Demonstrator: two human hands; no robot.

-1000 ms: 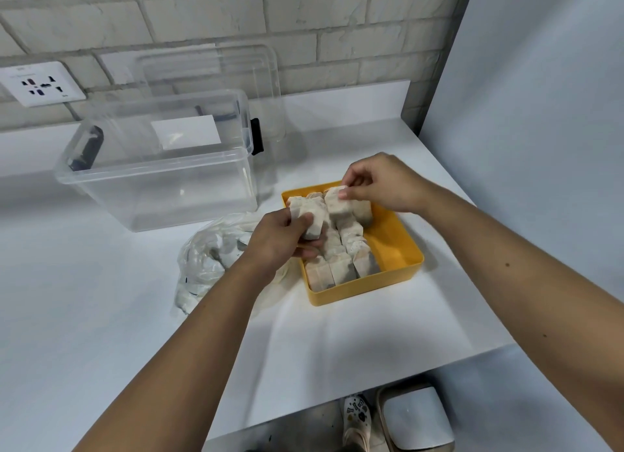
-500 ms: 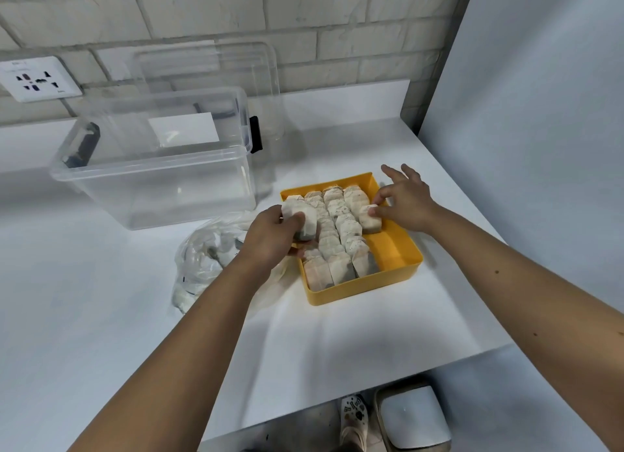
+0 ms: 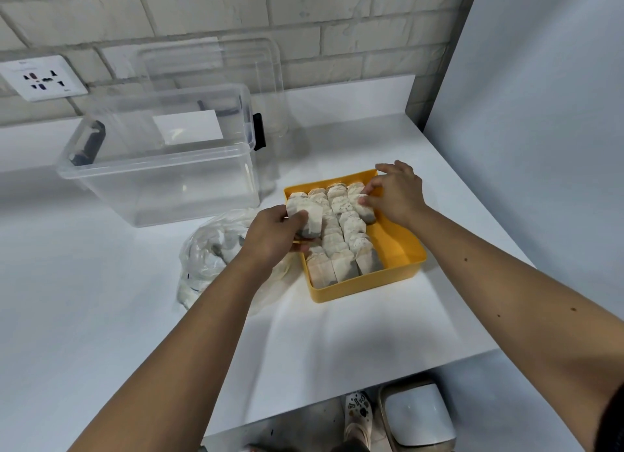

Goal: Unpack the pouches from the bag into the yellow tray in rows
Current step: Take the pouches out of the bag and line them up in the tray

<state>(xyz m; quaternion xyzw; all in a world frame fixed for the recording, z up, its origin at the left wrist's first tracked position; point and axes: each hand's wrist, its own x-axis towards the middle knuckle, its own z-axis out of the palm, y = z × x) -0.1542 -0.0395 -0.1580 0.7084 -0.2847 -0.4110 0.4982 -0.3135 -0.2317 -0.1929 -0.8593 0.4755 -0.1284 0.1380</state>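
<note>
Head view, left to right. A wall socket (image 3: 42,78) is set in the brick wall at far left. An open clear plastic bin (image 3: 162,171) stands on the white desk (image 3: 101,316), with its lid (image 3: 216,66) leaning on the wall behind it. Just right of the bin's near corner lies the crumpled clear bag (image 3: 212,255), with a few pouches visible inside. The left hand (image 3: 273,235) is above the bag's right side; its fingers (image 3: 297,218) are curled round a small stack of pouches (image 3: 310,215), thumb on the front face, held over the left rim of the yellow tray (image 3: 395,249). In the tray, packed pouch rows (image 3: 341,239) run from the near wall to the far wall along the left side. A shorter row occupies only the far right corner, leaving the near right floor bare. The right hand (image 3: 398,195) reaches to that far corner: thumb and forefinger pinch the end pouch (image 3: 366,208) of the short row, and the other fingers (image 3: 385,168) are spread apart above the far rim. The tray sits near the desk's right edge, beside a pale side wall (image 3: 540,114). Bare desk surface extends in front of the tray to the near edge. Below that edge are a shoe (image 3: 359,407) and a waste bin (image 3: 417,414) on the floor.
</note>
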